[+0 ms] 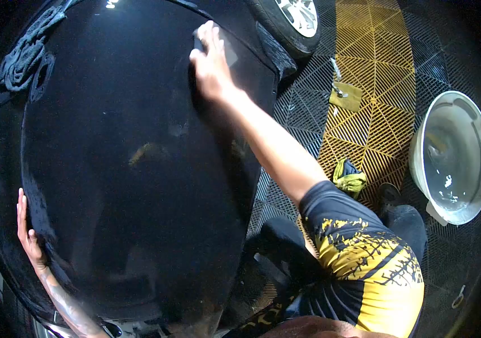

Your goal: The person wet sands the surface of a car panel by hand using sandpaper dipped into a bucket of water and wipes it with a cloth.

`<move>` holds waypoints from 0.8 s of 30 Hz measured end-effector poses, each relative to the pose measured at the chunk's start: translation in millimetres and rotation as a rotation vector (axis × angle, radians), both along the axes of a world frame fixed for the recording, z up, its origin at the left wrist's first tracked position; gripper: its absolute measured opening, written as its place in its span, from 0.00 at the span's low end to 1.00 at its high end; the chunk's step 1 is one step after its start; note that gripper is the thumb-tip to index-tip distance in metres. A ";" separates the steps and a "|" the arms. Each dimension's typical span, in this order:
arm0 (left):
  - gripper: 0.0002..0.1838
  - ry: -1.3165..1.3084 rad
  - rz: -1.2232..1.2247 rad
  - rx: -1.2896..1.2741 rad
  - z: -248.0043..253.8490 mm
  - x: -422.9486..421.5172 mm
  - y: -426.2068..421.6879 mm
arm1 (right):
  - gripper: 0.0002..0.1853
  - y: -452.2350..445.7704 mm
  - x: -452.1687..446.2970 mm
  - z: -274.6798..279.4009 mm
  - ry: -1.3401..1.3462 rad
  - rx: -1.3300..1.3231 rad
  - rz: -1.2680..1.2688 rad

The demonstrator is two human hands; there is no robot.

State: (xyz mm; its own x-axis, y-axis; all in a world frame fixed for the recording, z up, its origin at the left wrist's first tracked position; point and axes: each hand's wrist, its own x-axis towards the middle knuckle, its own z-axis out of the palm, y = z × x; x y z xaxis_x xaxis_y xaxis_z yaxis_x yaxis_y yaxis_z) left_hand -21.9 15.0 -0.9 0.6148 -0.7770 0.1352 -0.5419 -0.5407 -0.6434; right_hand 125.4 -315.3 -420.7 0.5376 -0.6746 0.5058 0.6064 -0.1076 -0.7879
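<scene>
A glossy black car panel (111, 225) fills the left and middle of the view. Near its upper right edge my right hand (212, 65) presses down on the surface, fingers closed around a small dark block (198, 42) that is mostly hidden. Faint light smudges show on the paint. At the panel's left edge rests my left hand (29, 236), its fingers stretched out and nothing visible in it. A dark folded cloth (29, 53) lies at the panel's upper left.
A car wheel (283, 25) is at the top. On the black and yellow grid floor (373, 129) are a yellow-green cloth (350, 177), a flat olive piece (346, 97) and, at the right, a large pale tub (456, 163) holding liquid. My knees and a shoe show below.
</scene>
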 end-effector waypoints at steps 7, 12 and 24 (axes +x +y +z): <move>0.44 0.016 -0.014 0.016 2.0 4.8 2.9 | 0.41 53.9 -43.0 -18.1 0.030 -0.044 0.056; 0.43 0.063 -0.026 -0.005 0.0 0.0 0.1 | 0.40 21.7 -11.3 -28.4 0.027 0.230 0.024; 0.47 0.058 -0.147 -0.338 3.4 12.6 17.4 | 0.40 88.8 -62.7 -89.7 0.014 0.204 0.133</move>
